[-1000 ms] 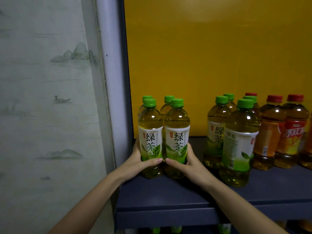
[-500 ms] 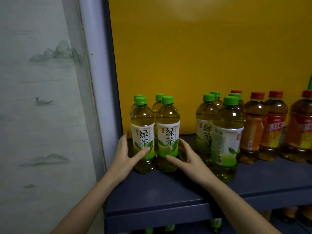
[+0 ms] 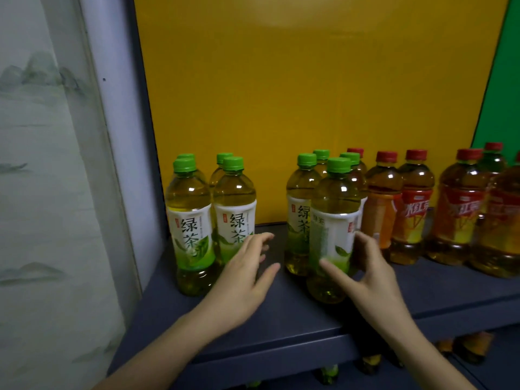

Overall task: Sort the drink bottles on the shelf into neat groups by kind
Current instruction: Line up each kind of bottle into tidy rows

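Several green-capped green tea bottles (image 3: 191, 229) stand packed together at the left end of the dark shelf (image 3: 281, 322). A second cluster of green tea bottles (image 3: 299, 209) stands in the middle. My right hand (image 3: 365, 277) grips the front bottle (image 3: 333, 220) of that cluster, thumb on its label and fingers round its right side. My left hand (image 3: 244, 274) hovers open in the gap between the two clusters, fingers spread, holding nothing. Red-capped tea bottles (image 3: 413, 209) line the right part, one standing behind the middle cluster.
A yellow panel (image 3: 309, 94) backs the shelf and a green panel (image 3: 503, 80) begins at the far right. A pale frame post (image 3: 112, 136) and a painted wall bound the left end. More bottles (image 3: 329, 371) show on the shelf below.
Both hands let go of the left group of green tea bottles and moved right. My right hand has taken hold of the front bottle of the middle cluster. The view shifted right.
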A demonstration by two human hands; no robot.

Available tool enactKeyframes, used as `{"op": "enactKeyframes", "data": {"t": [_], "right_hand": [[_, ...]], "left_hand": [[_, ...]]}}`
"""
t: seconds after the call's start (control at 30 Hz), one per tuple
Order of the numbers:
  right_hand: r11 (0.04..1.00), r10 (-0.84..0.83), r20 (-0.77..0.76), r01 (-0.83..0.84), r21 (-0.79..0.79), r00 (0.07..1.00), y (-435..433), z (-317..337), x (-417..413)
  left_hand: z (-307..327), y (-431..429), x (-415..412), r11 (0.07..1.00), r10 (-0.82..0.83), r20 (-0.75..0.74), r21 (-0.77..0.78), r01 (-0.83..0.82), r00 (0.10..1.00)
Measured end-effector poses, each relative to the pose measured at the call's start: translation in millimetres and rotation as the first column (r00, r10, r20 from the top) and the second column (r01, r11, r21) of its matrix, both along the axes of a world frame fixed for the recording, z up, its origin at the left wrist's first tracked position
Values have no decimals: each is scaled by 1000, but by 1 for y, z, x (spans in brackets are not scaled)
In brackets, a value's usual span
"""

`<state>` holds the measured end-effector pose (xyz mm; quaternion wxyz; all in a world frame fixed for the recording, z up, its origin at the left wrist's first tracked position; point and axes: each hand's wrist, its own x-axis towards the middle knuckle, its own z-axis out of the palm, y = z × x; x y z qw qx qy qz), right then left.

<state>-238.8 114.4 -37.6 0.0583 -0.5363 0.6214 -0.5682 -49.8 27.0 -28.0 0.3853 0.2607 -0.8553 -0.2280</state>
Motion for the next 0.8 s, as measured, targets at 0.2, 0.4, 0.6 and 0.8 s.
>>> {"op": "enactKeyframes", "data": {"t": [0.2,0.4,0.6,0.8], "right_hand": [[1000,19,-190,-19,5,982,-16,4,-15],[999,-29,-187,25,-21,982,-22,1,-26],[999,-33,-160,34,8,987,-26,1,-40],[980,200,-68,-199,23,977,-32,1,-44]], "left_hand": [[-5,-36,-60,975,15,-14,224,-11,1000],[-5,-48,-86,946,101,-130,318,-55,986],[-9,-41,-96,943,280,-93,212,-256,955],[-13,-40,-93,903,407,-127,204,-378,904]]}}
